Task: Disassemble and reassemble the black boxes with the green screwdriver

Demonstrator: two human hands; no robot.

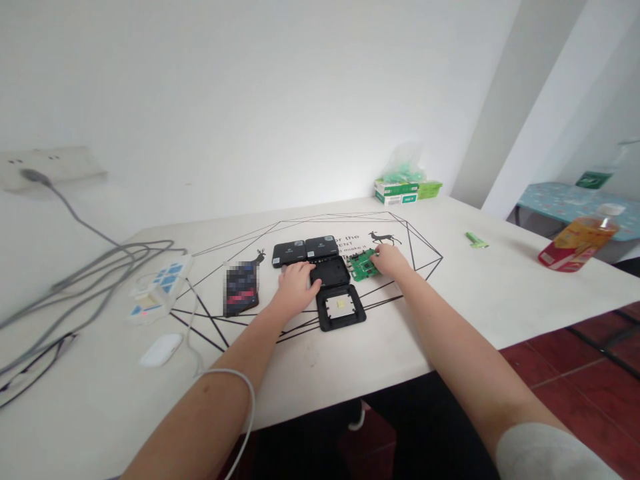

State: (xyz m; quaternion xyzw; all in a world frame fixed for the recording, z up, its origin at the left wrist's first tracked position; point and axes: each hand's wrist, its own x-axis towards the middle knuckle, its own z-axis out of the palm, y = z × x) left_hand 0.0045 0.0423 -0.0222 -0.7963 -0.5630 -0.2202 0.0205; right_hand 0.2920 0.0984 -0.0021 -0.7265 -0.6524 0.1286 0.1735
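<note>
My left hand (296, 285) rests on the table with its fingers curled against the left edge of a black box lid (330, 272). My right hand (391, 259) lies on a green circuit board (362, 265), fingers pinched at its right edge. In front of the lid sits an open black case half (342, 308) with a pale square plate and a small yellow pad inside. Two closed black boxes (305, 251) stand side by side just behind the lid.
A phone (241, 288) lies left of my left hand. Farther left are a white mouse (161, 350), a power strip (161, 287) and grey cables (90, 267). A green tissue box (406, 190), a small green object (477, 240) and an orange bottle (580, 241) sit to the right.
</note>
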